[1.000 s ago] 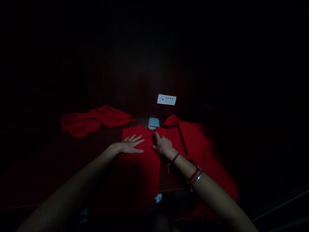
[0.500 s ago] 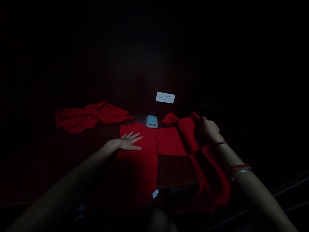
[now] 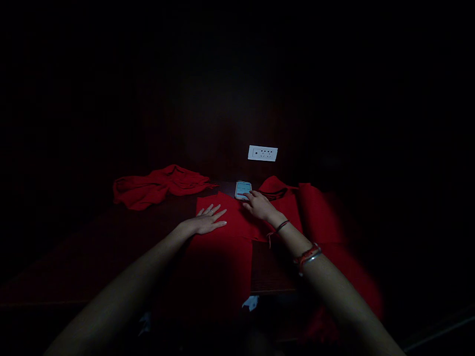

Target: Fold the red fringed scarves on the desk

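Red cloth (image 3: 222, 267) lies over the dark table, with part of it hanging past the front edge and more of it spread to the right. Pressed flat on its upper left part is my left hand (image 3: 208, 221), fingers spread, a ring on one finger. My right hand (image 3: 259, 205) is over the cloth at the lower edge of a phone (image 3: 243, 187) with a lit screen. Its fingers reach the phone's lower part, somewhat apart, holding nothing.
A crumpled red cloth (image 3: 159, 185) rests at the back left of the table (image 3: 274, 277). A white socket panel (image 3: 262, 153) is on the dark wall behind. Something pale (image 3: 251, 302) shows below the table's front edge. The surroundings are very dark.
My right hand has let go of the red cloth on the right and moved left to the phone. That cloth now lies down. The whole view has shifted slightly; my left hand stays flat.
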Tool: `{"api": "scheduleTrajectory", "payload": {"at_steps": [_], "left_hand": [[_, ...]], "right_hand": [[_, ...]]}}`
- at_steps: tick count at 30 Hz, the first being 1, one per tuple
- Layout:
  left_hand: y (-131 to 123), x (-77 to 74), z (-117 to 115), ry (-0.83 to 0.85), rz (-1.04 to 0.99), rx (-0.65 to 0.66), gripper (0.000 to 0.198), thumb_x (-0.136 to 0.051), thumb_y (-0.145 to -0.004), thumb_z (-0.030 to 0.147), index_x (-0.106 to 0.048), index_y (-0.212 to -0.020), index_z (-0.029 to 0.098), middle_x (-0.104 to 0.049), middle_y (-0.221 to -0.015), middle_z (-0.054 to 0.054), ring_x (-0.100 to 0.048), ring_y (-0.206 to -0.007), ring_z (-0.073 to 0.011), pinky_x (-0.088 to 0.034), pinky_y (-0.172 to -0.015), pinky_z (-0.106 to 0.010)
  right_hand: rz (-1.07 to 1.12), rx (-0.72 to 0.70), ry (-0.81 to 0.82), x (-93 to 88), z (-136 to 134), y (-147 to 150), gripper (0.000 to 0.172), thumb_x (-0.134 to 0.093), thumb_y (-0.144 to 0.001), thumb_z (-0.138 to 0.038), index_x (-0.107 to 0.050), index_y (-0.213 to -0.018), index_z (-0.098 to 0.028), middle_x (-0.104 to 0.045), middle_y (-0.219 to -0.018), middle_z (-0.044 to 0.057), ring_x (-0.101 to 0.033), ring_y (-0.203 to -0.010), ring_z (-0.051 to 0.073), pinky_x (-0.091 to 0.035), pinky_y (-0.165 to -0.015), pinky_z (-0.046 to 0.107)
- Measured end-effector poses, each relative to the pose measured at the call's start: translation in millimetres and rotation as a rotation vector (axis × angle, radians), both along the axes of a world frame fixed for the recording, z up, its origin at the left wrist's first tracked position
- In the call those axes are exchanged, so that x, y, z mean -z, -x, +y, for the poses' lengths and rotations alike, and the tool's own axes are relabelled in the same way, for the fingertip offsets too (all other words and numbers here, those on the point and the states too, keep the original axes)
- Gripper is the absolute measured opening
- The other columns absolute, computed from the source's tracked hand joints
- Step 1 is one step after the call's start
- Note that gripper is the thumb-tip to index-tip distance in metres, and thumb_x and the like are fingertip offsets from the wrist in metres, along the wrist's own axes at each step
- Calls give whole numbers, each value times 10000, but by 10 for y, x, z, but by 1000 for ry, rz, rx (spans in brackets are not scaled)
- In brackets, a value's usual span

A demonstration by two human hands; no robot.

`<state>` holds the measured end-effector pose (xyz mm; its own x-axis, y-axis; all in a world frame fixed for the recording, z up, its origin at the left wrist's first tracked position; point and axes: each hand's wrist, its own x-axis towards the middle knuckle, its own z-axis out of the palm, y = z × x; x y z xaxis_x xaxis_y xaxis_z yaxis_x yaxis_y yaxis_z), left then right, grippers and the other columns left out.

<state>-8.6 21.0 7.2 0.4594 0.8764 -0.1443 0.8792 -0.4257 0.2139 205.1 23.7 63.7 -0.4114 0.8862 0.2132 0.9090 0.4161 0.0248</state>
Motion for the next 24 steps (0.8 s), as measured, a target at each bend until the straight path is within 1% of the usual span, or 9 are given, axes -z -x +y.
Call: {"api": "scheduleTrajectory", "payload": {"at_steps": [2,4,6,9,13,16,19,22,24], "left_hand": [[-3,9,8,-13,17,1,715,-142,-726,675,-72,-1318,280,34,-1383,-53,69,-1242,-262,-63,-976,-453],[-9,5,15,-7,42,7,729,-149,-717,685,-66,-1318,281,44,-1382,-48,66,-1242,-267,-74,-975,-452],[-17,-7,21,6,60,7,734,-150,-713,690,-60,-1318,283,50,-1381,-43,60,-1242,-270,-81,-974,-453],[-25,-22,22,21,70,9,743,-157,-708,695,-69,-1318,281,48,-1381,-41,57,-1242,-275,-82,-975,-452],[-25,-29,10,28,62,-16,748,-155,-698,705,-67,-1316,293,50,-1381,-38,69,-1240,-276,-74,-976,-454],[-18,-28,7,56,71,-77,785,-170,-670,730,-50,-1315,300,82,-1375,-37,71,-1230,-313,-75,-969,-470],[-5,-26,18,74,85,-114,819,-187,-648,747,-36,-1316,297,108,-1367,-37,71,-1222,-335,-88,-964,-476],[17,-21,39,85,97,-118,836,-196,-638,753,-27,-1316,294,123,-1363,-40,73,-1220,-336,-98,-965,-470],[35,-16,47,96,106,-123,846,-204,-632,756,-20,-1315,293,124,-1362,-43,69,-1220,-338,-101,-965,-470]], "right_hand": [[30,34,59,162,108,110,492,-299,-817,-430,-292,-1255,-205,-343,-1256,103,-304,-1136,222,-255,-913,367],[44,63,114,335,180,125,557,-274,-808,-488,-209,-1293,-222,-271,-1312,99,-215,-1191,235,-201,-934,426],[43,77,189,483,221,98,590,-205,-807,-525,-154,-1312,-224,-179,-1359,90,-119,-1231,233,-148,-951,451],[37,103,323,602,254,64,625,-108,-793,-570,-121,-1322,-237,-62,-1392,67,-30,-1252,235,-99,-967,454],[13,151,418,608,276,67,653,-103,-762,-617,-55,-1322,-284,31,-1396,30,33,-1246,265,-46,-971,474],[5,190,432,594,257,56,673,-121,-731,-656,-34,-1312,-327,78,-1391,5,68,-1234,301,-34,-954,516],[-3,231,460,596,219,21,685,-129,-708,-682,-15,-1302,-359,82,-1391,-2,79,-1227,318,-26,-942,538],[0,262,487,587,183,-15,660,-119,-723,-665,-7,-1299,-362,64,-1393,2,58,-1230,317,-23,-944,535],[9,270,462,556,148,-30,643,-122,-739,-645,-20,-1303,-353,56,-1394,11,53,-1229,323,-22,-940,542]]}}
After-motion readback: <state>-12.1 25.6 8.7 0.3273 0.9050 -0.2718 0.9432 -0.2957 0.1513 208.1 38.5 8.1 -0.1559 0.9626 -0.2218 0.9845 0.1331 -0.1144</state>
